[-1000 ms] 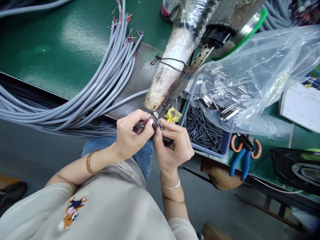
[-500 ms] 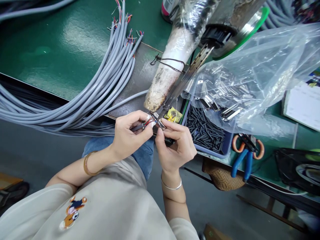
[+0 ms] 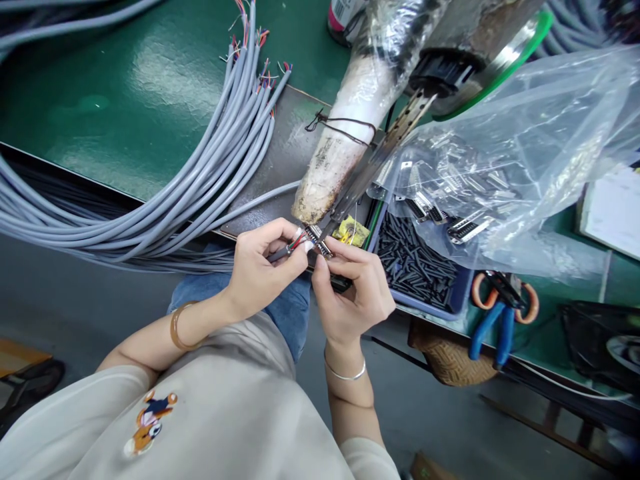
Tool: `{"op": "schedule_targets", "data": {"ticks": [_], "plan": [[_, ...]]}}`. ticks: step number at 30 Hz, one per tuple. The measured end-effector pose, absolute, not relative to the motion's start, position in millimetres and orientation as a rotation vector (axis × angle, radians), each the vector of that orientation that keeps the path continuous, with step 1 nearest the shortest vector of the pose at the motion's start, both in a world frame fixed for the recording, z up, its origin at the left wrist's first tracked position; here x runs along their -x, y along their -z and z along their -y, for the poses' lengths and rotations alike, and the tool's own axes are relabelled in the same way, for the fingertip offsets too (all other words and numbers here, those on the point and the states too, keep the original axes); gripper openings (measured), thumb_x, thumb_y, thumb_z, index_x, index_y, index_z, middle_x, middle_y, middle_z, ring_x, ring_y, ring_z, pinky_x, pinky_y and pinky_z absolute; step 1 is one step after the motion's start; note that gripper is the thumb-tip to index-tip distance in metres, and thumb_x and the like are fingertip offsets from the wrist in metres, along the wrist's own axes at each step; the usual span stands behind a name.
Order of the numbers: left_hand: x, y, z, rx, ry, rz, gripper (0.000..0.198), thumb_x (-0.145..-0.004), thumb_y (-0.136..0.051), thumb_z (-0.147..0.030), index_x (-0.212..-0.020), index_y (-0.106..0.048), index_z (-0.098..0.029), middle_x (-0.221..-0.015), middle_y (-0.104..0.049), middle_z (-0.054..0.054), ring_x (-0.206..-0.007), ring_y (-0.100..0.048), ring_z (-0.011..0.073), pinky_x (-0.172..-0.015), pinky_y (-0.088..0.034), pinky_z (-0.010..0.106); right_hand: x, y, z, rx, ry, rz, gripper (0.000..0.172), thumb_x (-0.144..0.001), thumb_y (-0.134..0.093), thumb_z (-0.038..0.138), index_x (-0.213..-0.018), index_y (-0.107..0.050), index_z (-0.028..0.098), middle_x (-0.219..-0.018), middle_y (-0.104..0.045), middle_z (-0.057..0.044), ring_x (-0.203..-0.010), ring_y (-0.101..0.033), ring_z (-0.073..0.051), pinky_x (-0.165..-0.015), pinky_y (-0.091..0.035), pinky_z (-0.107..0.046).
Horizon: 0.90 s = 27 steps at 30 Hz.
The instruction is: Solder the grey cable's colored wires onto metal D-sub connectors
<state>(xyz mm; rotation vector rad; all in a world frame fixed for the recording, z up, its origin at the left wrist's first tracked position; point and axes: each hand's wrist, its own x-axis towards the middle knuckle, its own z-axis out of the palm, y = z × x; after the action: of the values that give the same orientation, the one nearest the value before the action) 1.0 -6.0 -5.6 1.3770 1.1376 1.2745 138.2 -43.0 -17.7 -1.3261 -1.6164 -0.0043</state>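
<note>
Between finger and thumb, my left hand (image 3: 265, 270) pinches a grey cable (image 3: 279, 254) by its stripped end, where red, green and other thin wires (image 3: 299, 240) fan out. My right hand (image 3: 353, 287) grips a small metal multi-pin connector (image 3: 319, 241) by its near end. The wire ends meet the connector's row of pins. Right above it is the tip of a soldering iron (image 3: 345, 200), fixed in a stand and pointing down. Beside that tip hangs a wrapped white tube (image 3: 327, 163) with a scorched mouth. Exactly which pin is touched cannot be seen.
A bundle of grey cables (image 3: 200, 180) lies to the left. On the right, a blue tray (image 3: 463, 290) holds short black sleeves (image 3: 415, 260), partly under a plastic bag of connectors (image 3: 460, 180). Pliers and scissors (image 3: 500, 313) rest near the table edge. A yellow sponge (image 3: 353, 230) sits behind my right fingers.
The whole view has shifted slightly, so the bench items sit a little further right. Both hands keep the same grips on the cable and the connector beneath the iron.
</note>
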Motion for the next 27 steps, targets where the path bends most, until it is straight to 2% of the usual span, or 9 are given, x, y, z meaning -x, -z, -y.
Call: {"op": "schedule_targets", "data": {"ticks": [10,20,23,27], "plan": [[-1,1,4,-1.357,-1.285,-1.119,0.01,-0.081,-0.07,-0.017,-0.072,-0.065,-0.018,-0.068,-0.062,0.001,-0.064,-0.059,0.0106,-0.052,-0.046,0.019,-134,12,44,1.334,0.087,1.637,0.019,-0.084,-0.079,0.012,-0.092,-0.067,0.025,-0.107,-0.079,-0.002,-0.09,-0.076,-0.016,-0.078,-0.064,-0.027],[4,3,3,-1.276,-1.185,-1.071,0.009,-0.078,-0.069,-0.013,-0.071,-0.064,-0.017,-0.068,-0.062,0.001,-0.06,-0.055,0.0094,-0.049,-0.042,0.018,-136,17,46,1.312,0.138,1.697,0.017,-0.086,-0.076,0.014,-0.088,-0.062,0.023,-0.106,-0.08,-0.004,-0.085,-0.078,-0.015,-0.074,-0.063,-0.024],[6,1,3,-1.239,-1.138,-1.032,0.007,-0.078,-0.069,-0.014,-0.072,-0.065,-0.016,-0.07,-0.064,0.002,-0.058,-0.054,0.0089,-0.047,-0.041,0.018,-138,14,48,1.301,0.061,1.646,0.017,-0.087,-0.075,0.012,-0.091,-0.063,0.023,-0.102,-0.08,-0.003,-0.088,-0.078,-0.016,-0.074,-0.064,-0.027],[10,-3,3,-1.241,-1.023,-0.937,0.007,-0.077,-0.07,-0.015,-0.071,-0.066,-0.015,-0.07,-0.066,0.003,-0.06,-0.055,0.0093,-0.051,-0.045,0.018,-145,5,53,1.389,-0.286,1.5,0.01,-0.092,-0.07,0.015,-0.091,-0.062,0.022,-0.105,-0.08,-0.005,-0.09,-0.079,-0.018,-0.064,-0.063,-0.026]]}}
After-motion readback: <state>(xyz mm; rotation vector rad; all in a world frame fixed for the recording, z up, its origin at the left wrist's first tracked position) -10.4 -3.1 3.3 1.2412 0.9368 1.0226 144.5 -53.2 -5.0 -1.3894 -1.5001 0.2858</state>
